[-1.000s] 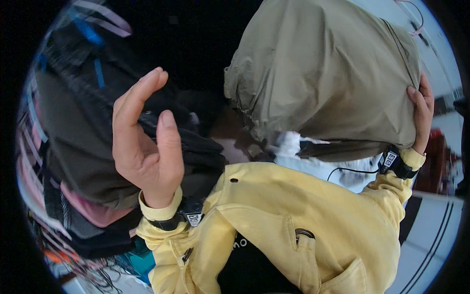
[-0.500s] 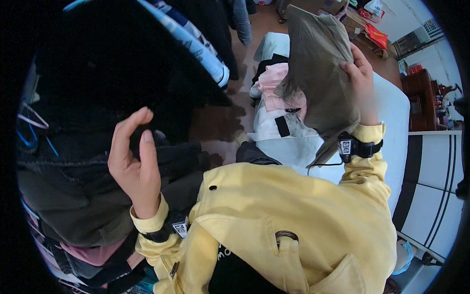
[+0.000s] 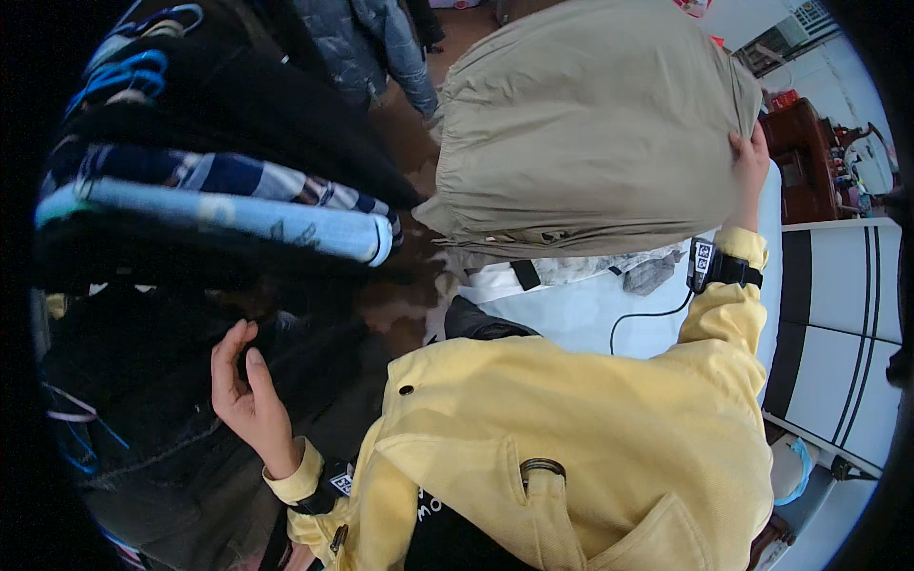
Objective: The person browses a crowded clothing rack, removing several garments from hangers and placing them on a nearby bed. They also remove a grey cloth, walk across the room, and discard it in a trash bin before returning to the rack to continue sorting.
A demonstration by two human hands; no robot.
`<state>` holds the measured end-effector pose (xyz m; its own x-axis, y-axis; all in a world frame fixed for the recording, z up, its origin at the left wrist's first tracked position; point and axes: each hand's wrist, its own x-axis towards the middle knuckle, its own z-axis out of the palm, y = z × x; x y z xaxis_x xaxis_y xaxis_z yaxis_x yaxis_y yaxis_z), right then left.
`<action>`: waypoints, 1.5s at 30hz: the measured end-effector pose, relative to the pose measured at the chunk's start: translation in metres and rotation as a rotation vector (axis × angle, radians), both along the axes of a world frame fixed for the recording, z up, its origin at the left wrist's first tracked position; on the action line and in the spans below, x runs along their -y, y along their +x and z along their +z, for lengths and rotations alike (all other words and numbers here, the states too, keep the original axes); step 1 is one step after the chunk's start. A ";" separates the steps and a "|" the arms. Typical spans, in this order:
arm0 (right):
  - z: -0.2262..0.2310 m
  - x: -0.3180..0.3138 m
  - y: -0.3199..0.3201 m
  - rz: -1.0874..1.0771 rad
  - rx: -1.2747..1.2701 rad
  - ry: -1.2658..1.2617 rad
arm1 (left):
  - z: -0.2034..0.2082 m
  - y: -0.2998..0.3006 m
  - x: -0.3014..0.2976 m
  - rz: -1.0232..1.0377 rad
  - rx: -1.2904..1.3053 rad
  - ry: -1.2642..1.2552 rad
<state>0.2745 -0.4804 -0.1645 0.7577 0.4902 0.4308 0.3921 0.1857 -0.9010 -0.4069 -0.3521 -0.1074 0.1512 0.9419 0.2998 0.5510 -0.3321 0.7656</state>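
Up at the right, my right hand (image 3: 751, 167) grips the edge of a khaki garment (image 3: 590, 124). The cloth hangs spread out to the left of that hand, with a gathered, elastic-looking edge at its far left; which kind of garment it is, I cannot tell. My left hand (image 3: 249, 400) is raised in front of dark hanging clothes (image 3: 171, 371), thumb and fingers apart and curved, with nothing visible in it. Beneath the khaki cloth, white and grey clothes (image 3: 571, 273) lie on a light blue bed (image 3: 638, 314), partly hidden.
On the left hang a light blue garment (image 3: 228, 217), a navy checked one (image 3: 224, 176) and several dark ones near blue hangers (image 3: 129, 76). A grey-blue jacket (image 3: 367, 48) hangs farther back. A white and black cabinet (image 3: 838, 324) and a reddish-brown wooden cabinet (image 3: 800, 162) stand right.
The khaki garment has gone from hanging bunched to spread wide toward the left, now covering the pink clothing. My left hand has dropped slightly; the hanging clothes sit differently in view.
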 end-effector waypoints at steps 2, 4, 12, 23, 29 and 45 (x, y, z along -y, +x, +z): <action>-0.034 0.028 0.041 -0.210 0.117 -0.245 | -0.004 -0.002 -0.002 0.016 0.012 -0.013; -0.075 0.076 0.071 -0.453 0.385 -0.642 | -0.004 -0.002 -0.004 0.019 0.005 -0.029; -0.238 0.178 0.107 -0.644 0.282 -1.188 | -0.002 0.008 -0.004 -0.026 0.004 -0.063; -0.114 0.016 -0.017 -0.222 0.167 -0.371 | 0.019 -0.040 0.067 -0.096 -0.018 0.009; 0.008 -0.059 -0.155 0.257 0.259 -0.143 | 0.041 -0.064 0.101 -0.338 -0.077 0.205; 0.220 -0.188 -0.624 1.173 0.932 0.605 | 0.074 -0.104 0.139 0.156 -0.448 0.649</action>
